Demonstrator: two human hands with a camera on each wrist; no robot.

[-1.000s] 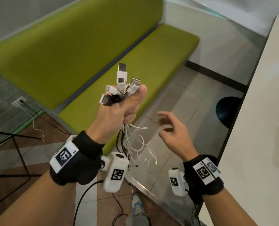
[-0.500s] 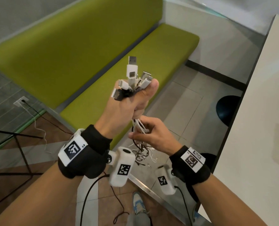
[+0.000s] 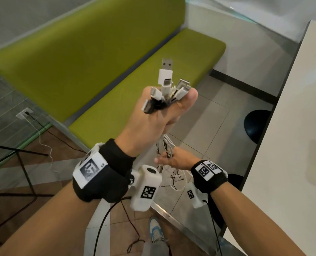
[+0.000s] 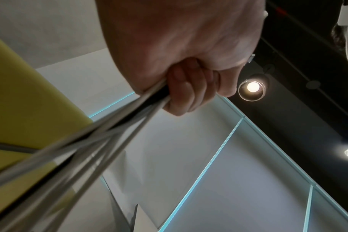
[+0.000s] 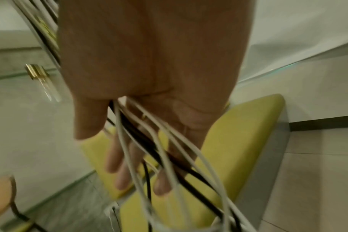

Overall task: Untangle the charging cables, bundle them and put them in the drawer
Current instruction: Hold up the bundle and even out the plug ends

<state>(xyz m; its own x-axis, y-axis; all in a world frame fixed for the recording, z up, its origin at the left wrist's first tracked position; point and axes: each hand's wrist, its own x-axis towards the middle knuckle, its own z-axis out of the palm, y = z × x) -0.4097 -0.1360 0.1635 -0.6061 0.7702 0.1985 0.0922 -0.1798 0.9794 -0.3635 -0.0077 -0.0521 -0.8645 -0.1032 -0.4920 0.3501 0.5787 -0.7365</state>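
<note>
My left hand (image 3: 153, 119) is raised in front of me and grips a bunch of white and black charging cables just below their plugs (image 3: 167, 85), which fan out above the thumb. In the left wrist view the fingers (image 4: 185, 94) are curled tight around the cables (image 4: 109, 130). The strands (image 3: 164, 145) hang down to my right hand (image 3: 177, 160), which is lower. In the right wrist view they run between the thumb and the fairly straight fingers (image 5: 117, 157) of that hand. The loose ends (image 3: 175, 179) dangle tangled below. No drawer is in view.
A green bench (image 3: 116, 61) fills the space ahead and to the left. A white table (image 3: 292, 145) runs along the right, with a black stool (image 3: 257, 124) beside it. A wall socket (image 3: 25, 114) with leads and a black metal frame (image 3: 24, 163) are at the left.
My left hand has lifted the plugs higher. My right hand came in from the right, took the strands just under the left hand, then slid down along them with its fingers straightening.
</note>
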